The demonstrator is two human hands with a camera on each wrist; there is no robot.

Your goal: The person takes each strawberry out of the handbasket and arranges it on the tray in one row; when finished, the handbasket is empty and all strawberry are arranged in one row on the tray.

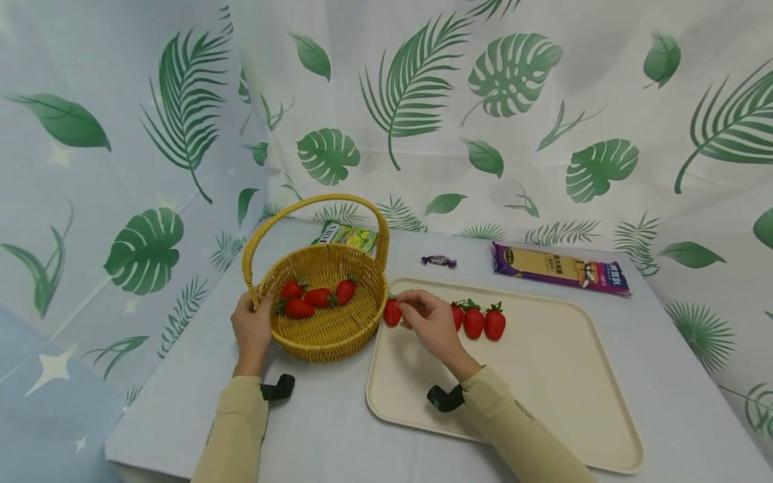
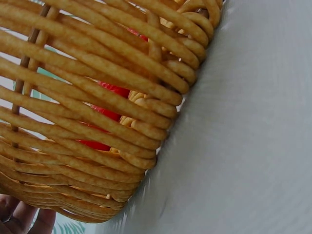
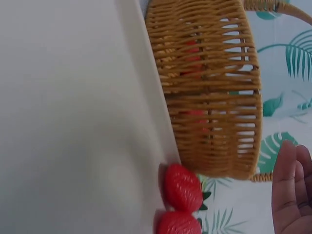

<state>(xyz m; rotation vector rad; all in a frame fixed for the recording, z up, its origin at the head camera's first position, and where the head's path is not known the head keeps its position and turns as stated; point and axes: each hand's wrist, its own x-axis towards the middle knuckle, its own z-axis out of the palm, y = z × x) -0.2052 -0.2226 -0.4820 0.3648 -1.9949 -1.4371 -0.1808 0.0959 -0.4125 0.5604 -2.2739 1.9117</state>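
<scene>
The left hand (image 1: 252, 329) grips the basket (image 1: 329, 350) at the left foot of its handle (image 1: 338, 197). The right hand (image 1: 433, 327) reaches across the tray (image 1: 543, 376) to hang by its far left corner, fingers loosely bent, holding nothing. The basket, yellow and woven, sits on the surface (image 1: 326, 429) beside the tray's left edge, four strawberries inside. More strawberries (image 1: 474, 323), red with green leaves, line the tray's far edge, partly hidden.

Mid-frame in the head view, the right hand (image 1: 436, 329) hides part of the strawberry row (image 1: 474, 325); the basket (image 1: 329, 350) covers part of the green packet (image 1: 348, 236). Print on the candy (image 1: 439, 261) is too small to read. The left wrist view's lower-left corner crops the left hand (image 2: 23, 217).
</scene>
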